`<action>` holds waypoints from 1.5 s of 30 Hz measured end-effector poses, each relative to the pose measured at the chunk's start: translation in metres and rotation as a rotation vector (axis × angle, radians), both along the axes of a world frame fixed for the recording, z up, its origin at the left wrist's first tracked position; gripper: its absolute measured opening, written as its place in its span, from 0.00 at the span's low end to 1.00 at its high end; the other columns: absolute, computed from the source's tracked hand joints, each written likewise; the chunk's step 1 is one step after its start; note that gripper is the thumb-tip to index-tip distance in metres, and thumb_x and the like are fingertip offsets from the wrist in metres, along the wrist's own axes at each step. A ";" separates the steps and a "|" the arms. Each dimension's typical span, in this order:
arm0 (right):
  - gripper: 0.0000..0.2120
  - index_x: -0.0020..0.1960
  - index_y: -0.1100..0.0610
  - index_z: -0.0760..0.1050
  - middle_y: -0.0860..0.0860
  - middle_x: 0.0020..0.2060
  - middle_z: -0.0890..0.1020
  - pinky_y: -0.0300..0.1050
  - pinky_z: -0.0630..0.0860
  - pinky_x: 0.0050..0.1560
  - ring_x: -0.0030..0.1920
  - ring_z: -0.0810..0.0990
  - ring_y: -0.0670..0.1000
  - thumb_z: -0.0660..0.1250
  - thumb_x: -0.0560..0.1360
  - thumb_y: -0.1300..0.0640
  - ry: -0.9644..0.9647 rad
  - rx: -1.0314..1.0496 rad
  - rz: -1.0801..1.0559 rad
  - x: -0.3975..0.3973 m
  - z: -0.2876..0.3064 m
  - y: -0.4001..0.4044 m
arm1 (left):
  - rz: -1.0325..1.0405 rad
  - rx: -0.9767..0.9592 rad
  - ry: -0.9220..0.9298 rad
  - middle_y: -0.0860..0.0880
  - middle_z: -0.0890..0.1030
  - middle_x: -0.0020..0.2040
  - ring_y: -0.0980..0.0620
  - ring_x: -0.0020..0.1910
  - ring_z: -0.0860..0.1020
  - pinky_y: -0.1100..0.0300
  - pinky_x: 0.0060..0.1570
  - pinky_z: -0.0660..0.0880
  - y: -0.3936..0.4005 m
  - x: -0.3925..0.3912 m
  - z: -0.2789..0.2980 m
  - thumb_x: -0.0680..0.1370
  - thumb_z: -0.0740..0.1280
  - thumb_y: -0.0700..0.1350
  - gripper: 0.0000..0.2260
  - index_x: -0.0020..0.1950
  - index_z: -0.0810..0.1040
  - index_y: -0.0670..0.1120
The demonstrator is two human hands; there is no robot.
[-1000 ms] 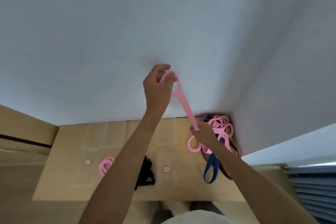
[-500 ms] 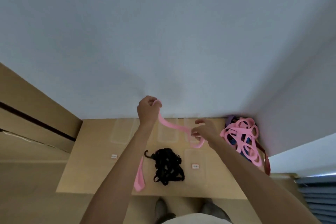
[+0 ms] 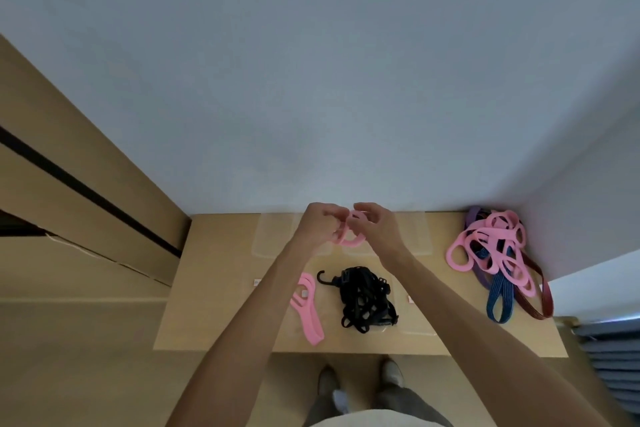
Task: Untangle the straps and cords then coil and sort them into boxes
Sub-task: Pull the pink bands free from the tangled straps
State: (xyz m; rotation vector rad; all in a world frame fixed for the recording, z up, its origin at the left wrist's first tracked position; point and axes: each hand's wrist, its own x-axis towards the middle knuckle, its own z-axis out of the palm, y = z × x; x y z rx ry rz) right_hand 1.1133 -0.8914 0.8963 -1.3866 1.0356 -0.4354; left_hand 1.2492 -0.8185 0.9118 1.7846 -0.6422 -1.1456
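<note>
At the left of the tan surface (image 3: 214,288), a loose pink strap (image 3: 306,308) is laid flat, partly hidden under the left forearm. Just to its right, a tangled bundle of black cords (image 3: 365,302) with a hook is seen. Above these, a coiled pink strap (image 3: 353,236) is held between both hands over the clear boxes (image 3: 268,239) at the back edge: it is gripped by the curled fingers of the left hand (image 3: 320,225) and pinched by the fingers of the right hand (image 3: 375,227). At the far right, by the wall, a tangled heap (image 3: 498,253) of pink, purple, blue and maroon straps is piled.
</note>
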 end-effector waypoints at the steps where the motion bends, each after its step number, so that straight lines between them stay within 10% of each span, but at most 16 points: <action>1: 0.24 0.62 0.56 0.78 0.52 0.51 0.84 0.45 0.79 0.55 0.51 0.84 0.52 0.77 0.68 0.51 0.002 -0.005 0.017 0.003 0.001 0.002 | 0.014 0.006 -0.019 0.41 0.84 0.41 0.47 0.40 0.82 0.53 0.45 0.80 0.002 0.002 -0.002 0.73 0.64 0.29 0.15 0.43 0.86 0.45; 9: 0.19 0.61 0.60 0.79 0.52 0.47 0.86 0.45 0.77 0.57 0.51 0.83 0.51 0.69 0.70 0.69 0.084 -0.051 0.155 0.017 0.004 0.010 | 0.058 0.080 -0.481 0.53 0.81 0.50 0.53 0.48 0.79 0.59 0.49 0.75 0.013 0.006 -0.016 0.71 0.76 0.48 0.14 0.55 0.81 0.48; 12: 0.19 0.61 0.59 0.77 0.56 0.42 0.87 0.44 0.79 0.49 0.43 0.84 0.50 0.68 0.71 0.68 0.053 -0.024 0.104 0.016 0.003 0.011 | -0.151 0.012 -0.297 0.55 0.79 0.56 0.56 0.56 0.77 0.62 0.54 0.71 0.018 0.013 -0.020 0.75 0.71 0.46 0.15 0.62 0.80 0.52; 17: 0.14 0.58 0.60 0.76 0.55 0.40 0.86 0.45 0.82 0.44 0.37 0.85 0.51 0.68 0.73 0.67 0.092 -0.100 0.056 0.017 -0.006 0.010 | -0.238 0.096 -0.265 0.43 0.82 0.44 0.51 0.38 0.76 0.55 0.43 0.73 0.036 0.015 -0.041 0.71 0.69 0.45 0.06 0.47 0.83 0.48; 25: 0.19 0.58 0.63 0.81 0.52 0.50 0.82 0.25 0.70 0.44 0.51 0.79 0.49 0.62 0.71 0.74 0.292 -0.200 0.168 0.046 -0.053 0.037 | -0.326 0.297 -0.163 0.51 0.77 0.37 0.54 0.31 0.76 0.62 0.34 0.71 0.093 0.034 -0.085 0.71 0.72 0.38 0.09 0.40 0.72 0.47; 33: 0.14 0.51 0.64 0.80 0.56 0.45 0.81 0.46 0.75 0.43 0.46 0.78 0.55 0.60 0.74 0.75 0.497 -0.143 0.249 0.059 -0.127 0.072 | -0.024 0.421 -0.175 0.50 0.84 0.49 0.51 0.46 0.79 0.62 0.41 0.73 0.142 0.029 -0.165 0.74 0.70 0.39 0.12 0.56 0.84 0.46; 38: 0.14 0.48 0.66 0.80 0.58 0.43 0.82 0.39 0.70 0.34 0.40 0.75 0.54 0.57 0.74 0.74 0.591 -0.160 0.251 0.068 -0.166 0.083 | 0.068 0.437 -0.225 0.54 0.79 0.37 0.54 0.36 0.76 0.66 0.33 0.68 0.145 0.022 -0.198 0.72 0.68 0.38 0.04 0.40 0.80 0.47; 45: 0.09 0.51 0.63 0.81 0.56 0.44 0.83 0.35 0.68 0.34 0.39 0.77 0.51 0.63 0.76 0.68 0.567 -0.125 0.347 0.063 -0.190 0.085 | 0.050 0.423 -0.344 0.51 0.78 0.42 0.53 0.37 0.76 0.67 0.32 0.64 0.136 0.021 -0.225 0.73 0.68 0.42 0.03 0.44 0.81 0.50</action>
